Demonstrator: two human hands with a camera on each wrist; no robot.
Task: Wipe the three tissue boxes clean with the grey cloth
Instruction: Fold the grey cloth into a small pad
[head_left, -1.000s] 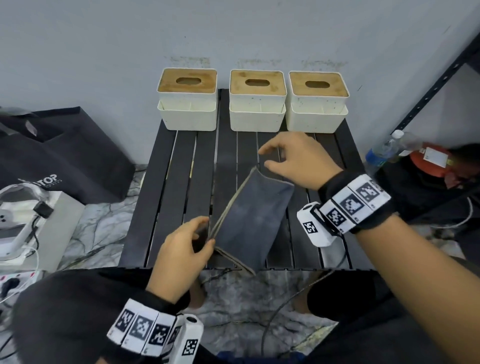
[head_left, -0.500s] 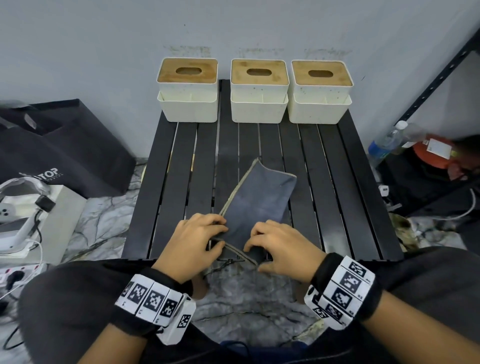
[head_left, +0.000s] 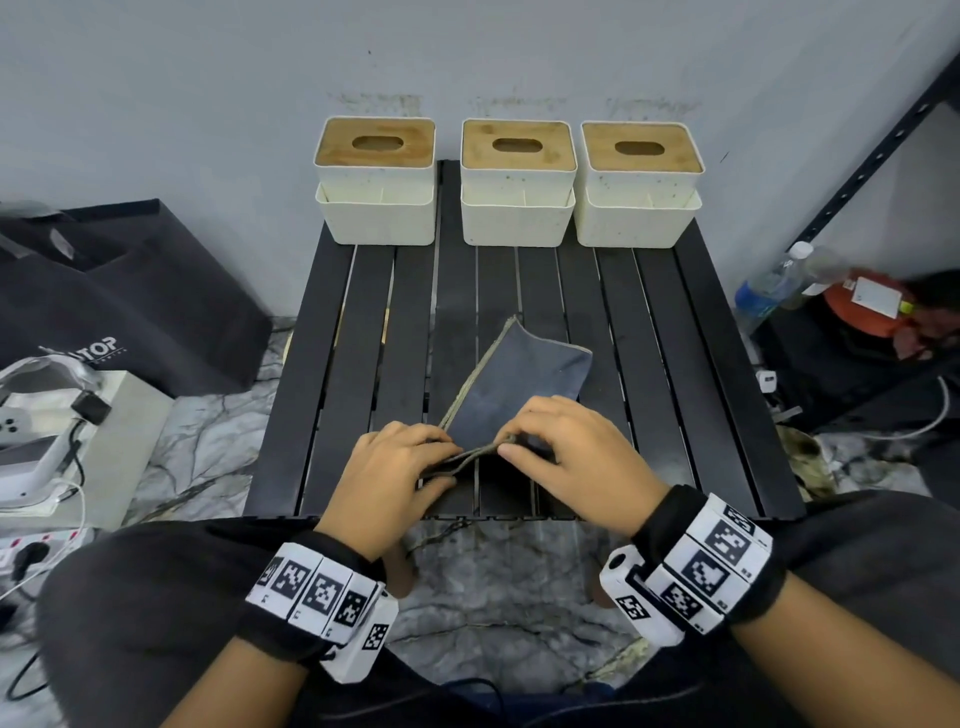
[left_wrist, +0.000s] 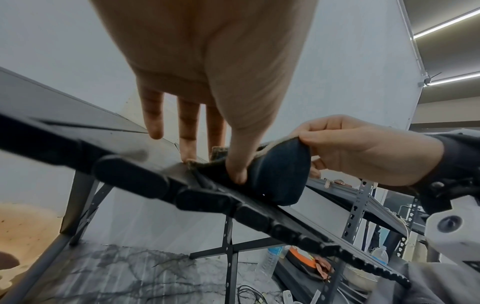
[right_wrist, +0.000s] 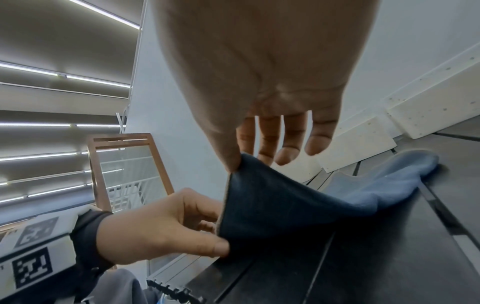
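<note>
Left hand (head_left: 395, 462) and right hand (head_left: 563, 447) both pinch grey cloth (head_left: 519, 379); bag (head_left: 130, 306) reads "TOP".

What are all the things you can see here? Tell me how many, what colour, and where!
tissue boxes: three, cream with brown wooden lids, in a row at the table's far edge by the wall
grey cloth: one, dark grey-blue, folded, on the table's near middle
table: one, black, slatted, in front of the person
bag: one, black, on the floor left of the table
water bottle: one, clear with a blue label, on the floor to the right
shelf rack: one, black metal, at the right edge
left hand: one, pinches the cloth's near left corner
right hand: one, pinches the cloth's near edge beside the left hand
wrist bands: two, black with black-and-white square markers, one per wrist
</note>
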